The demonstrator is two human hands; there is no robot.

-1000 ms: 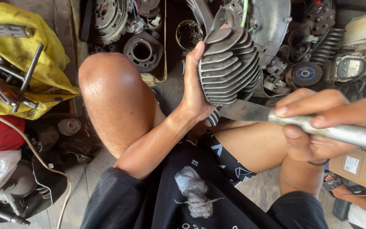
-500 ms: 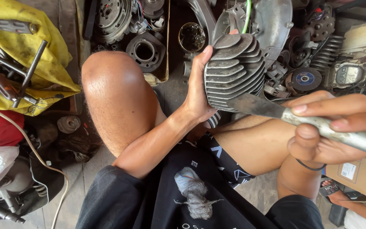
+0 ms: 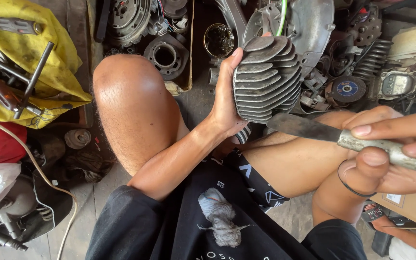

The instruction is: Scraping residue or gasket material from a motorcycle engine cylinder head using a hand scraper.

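My left hand (image 3: 225, 98) grips a grey finned engine cylinder (image 3: 268, 79) and holds it upright above my knees. My right hand (image 3: 392, 149) is closed on the metal handle of a flat scraper (image 3: 309, 128). The scraper's dark blade points left, with its tip just below the cylinder's lowest fins. A wad of grey thread waste (image 3: 221, 216) lies on my black shorts. A black band sits around my right thumb.
Engine parts crowd the floor ahead: a round cylinder sleeve (image 3: 165, 57), a small cup of dark liquid (image 3: 218, 40), a grey engine casing (image 3: 309, 24), a blue-centred disc (image 3: 347, 89). A yellow cloth (image 3: 30, 62) with tools lies at the left. A cardboard box (image 3: 410, 207) stands at the right.
The cylinder has tilted and shifted slightly in my left hand. My right hand has drawn the scraper a little lower, its tip staying under the fins.
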